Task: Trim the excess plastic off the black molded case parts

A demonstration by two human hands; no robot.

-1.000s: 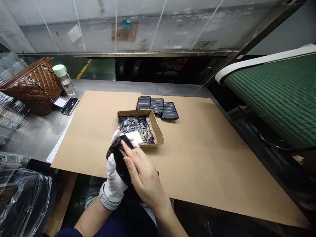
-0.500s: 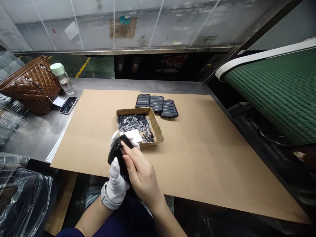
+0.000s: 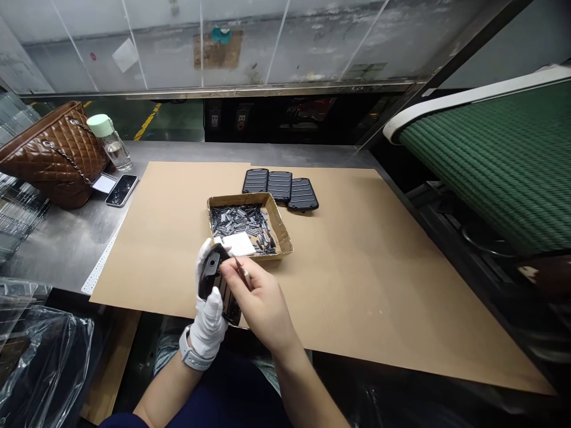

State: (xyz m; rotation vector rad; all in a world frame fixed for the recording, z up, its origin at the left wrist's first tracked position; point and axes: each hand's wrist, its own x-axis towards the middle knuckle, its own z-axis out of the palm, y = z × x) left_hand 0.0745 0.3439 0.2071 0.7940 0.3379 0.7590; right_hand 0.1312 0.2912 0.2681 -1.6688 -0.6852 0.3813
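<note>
Several big, streaky grey panels with pale seams (image 3: pixel 312 41) fill the back of my spot. Off to the right there's a green ribbed belt with a white rim (image 3: pixel 499 154), sitting up above bench level. My bench is a scuffed grey metal table (image 3: pixel 178 151), mostly covered by a flat tan cardboard sheet (image 3: pixel 366 279) whose near edge sits right by my lap.

Far left on bare metal is a brown quilted bag with a chain strap (image 3: pixel 57 154). Mid-sheet, I've got a shallow brown cardboard box (image 3: pixel 280 226), and just behind it three black ribbed plates (image 3: pixel 303 193) in an overlapping row. A clear bottle with a mint lid (image 3: pixel 116 151) stands beside the bag.

My left hand in a white cloth glove (image 3: pixel 207 324) is wrapped round a black ribbed part (image 3: pixel 226 294), tilted, just in front of the box. My bare right hand (image 3: pixel 267 303) has its thumb at the part's edge, fingers curled and pinching a slim pointed thing (image 3: pixel 243 272), too small to identify. Inside the box: a white rectangle (image 3: pixel 239 244) and loads of tiny dark strips (image 3: pixel 236 220).
</note>
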